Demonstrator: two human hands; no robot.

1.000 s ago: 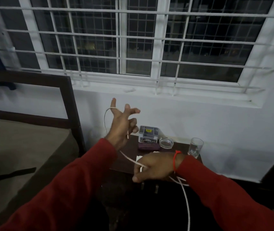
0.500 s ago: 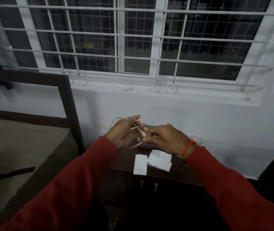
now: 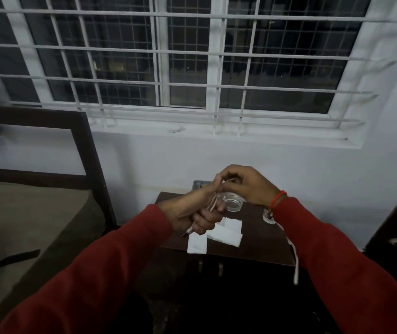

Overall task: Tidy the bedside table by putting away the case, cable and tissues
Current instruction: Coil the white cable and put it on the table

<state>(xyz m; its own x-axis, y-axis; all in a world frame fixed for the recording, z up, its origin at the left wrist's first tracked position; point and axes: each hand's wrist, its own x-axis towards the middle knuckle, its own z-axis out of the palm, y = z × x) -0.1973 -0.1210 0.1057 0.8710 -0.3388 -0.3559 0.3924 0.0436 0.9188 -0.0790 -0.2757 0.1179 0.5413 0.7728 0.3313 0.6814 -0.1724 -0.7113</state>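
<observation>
A barred window (image 3: 187, 61) is filling the wall above, and a bed (image 3: 31, 213) with a dark frame is sitting at the left. Between them, a dark bedside table (image 3: 252, 239) is standing against the wall, its front showing two small handles.

Two red sleeves are reaching in over the table. The left hand (image 3: 192, 213) is curling closed around a bundle of white cable (image 3: 213, 203), one plug end poking out below the fist. The right hand (image 3: 248, 184), a red thread on its wrist, is pinching a strand of the same cable at the top of the bundle; a loose length is hanging down past the right sleeve, off the table's edge.

The hands are hiding most of the table's back. One clear glass dish (image 3: 233, 204) is showing just behind the left fist, and a box (image 3: 202, 183) is peeking out behind the knuckles; its label is too blurred to read. Two white tissues (image 3: 226, 233) are lying flat near the table's front edge, overlapping at a corner.
</observation>
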